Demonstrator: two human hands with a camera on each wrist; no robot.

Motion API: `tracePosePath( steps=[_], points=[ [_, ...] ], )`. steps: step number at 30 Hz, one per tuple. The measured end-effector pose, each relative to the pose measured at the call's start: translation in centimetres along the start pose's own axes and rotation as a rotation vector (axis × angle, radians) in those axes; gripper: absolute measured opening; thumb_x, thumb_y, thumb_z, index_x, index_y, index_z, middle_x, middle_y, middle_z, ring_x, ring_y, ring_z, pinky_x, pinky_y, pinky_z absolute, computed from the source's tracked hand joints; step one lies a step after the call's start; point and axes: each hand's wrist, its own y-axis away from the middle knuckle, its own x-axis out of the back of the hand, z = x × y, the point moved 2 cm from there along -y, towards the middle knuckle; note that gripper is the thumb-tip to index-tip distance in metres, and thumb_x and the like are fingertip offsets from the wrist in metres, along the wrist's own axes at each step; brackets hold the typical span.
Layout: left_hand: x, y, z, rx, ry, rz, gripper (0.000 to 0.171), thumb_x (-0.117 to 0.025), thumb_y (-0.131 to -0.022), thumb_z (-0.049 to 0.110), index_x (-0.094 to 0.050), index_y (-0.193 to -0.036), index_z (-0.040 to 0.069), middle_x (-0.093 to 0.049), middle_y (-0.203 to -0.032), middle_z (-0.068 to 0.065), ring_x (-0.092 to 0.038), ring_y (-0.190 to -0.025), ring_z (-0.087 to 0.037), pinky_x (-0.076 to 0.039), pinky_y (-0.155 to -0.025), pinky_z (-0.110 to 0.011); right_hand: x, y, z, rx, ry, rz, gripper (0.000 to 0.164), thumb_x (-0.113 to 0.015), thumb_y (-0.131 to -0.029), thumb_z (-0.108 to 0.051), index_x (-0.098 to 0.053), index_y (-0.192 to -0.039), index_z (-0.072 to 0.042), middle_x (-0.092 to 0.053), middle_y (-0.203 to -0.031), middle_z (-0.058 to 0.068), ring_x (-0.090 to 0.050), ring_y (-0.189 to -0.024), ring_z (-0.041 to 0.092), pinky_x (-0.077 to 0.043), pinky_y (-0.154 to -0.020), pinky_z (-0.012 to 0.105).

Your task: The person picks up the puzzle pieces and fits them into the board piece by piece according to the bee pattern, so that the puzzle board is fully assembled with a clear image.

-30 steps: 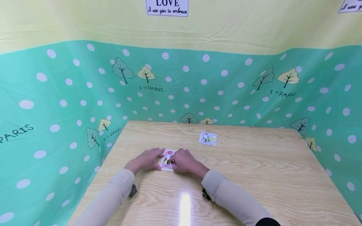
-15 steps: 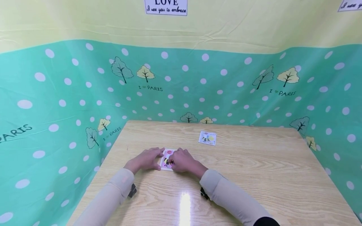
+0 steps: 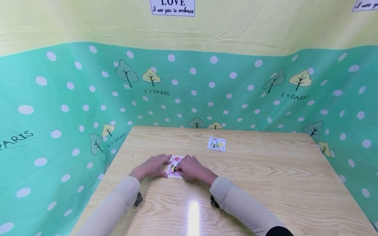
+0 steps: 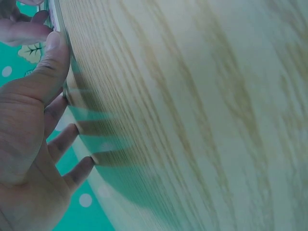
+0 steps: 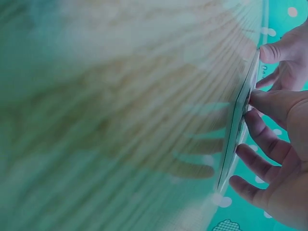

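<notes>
A flat pink picture board (image 3: 173,167) with a bee and a pale border lies on the wooden table. My left hand (image 3: 152,166) holds its left side, thumb at the near corner and index finger at the far corner. In the left wrist view the thumb (image 4: 55,57) presses the board's edge while the other fingers spread to the table. My right hand (image 3: 192,167) covers the board's right part. Its thumb (image 5: 269,103) and index finger come together low over the board's surface, pinching a small piece mostly hidden by the fingertips; I cannot tell its exact shape.
A second bee picture board (image 3: 217,144), paler with a yellow patch, lies farther back to the right. Green dotted cloth (image 3: 183,88) hangs behind the table (image 3: 265,173) and along both sides. A bright light reflection (image 3: 193,218) shows at the table's front.
Both hands stay at the board in almost the same place. The right fingertips shift very slightly over the picture, and the whole view drifts a little.
</notes>
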Motion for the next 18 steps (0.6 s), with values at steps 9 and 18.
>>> tracePosePath(
  steps=[9, 18],
  points=[
    [0.0, 0.1, 0.1, 0.016, 0.001, 0.003, 0.067, -0.084, -0.077, 0.045, -0.063, -0.133, 0.016, -0.042, -0.162, -0.004, -0.04, -0.149, -0.035, -0.032, -0.124, -0.055, 1.3, 1.4, 0.4, 0.058, -0.128, -0.015, 0.028, -0.064, -0.094, -0.019, -0.076, -0.118, -0.027, -0.073, -0.103, -0.006, -0.06, -0.105, 0.018, -0.05, -0.09, 0.04],
    [0.1, 0.1, 0.1, 0.048, 0.017, -0.02, 0.068, -0.082, -0.079, 0.047, -0.062, -0.137, 0.018, -0.04, -0.164, -0.002, -0.036, -0.152, -0.033, -0.03, -0.124, -0.058, 2.3, 3.5, 1.8, 0.023, -0.193, 0.008, 0.034, -0.063, -0.094, -0.019, -0.073, -0.127, -0.021, -0.072, -0.129, -0.003, -0.062, -0.126, 0.022, -0.049, -0.109, 0.049]
  ],
)
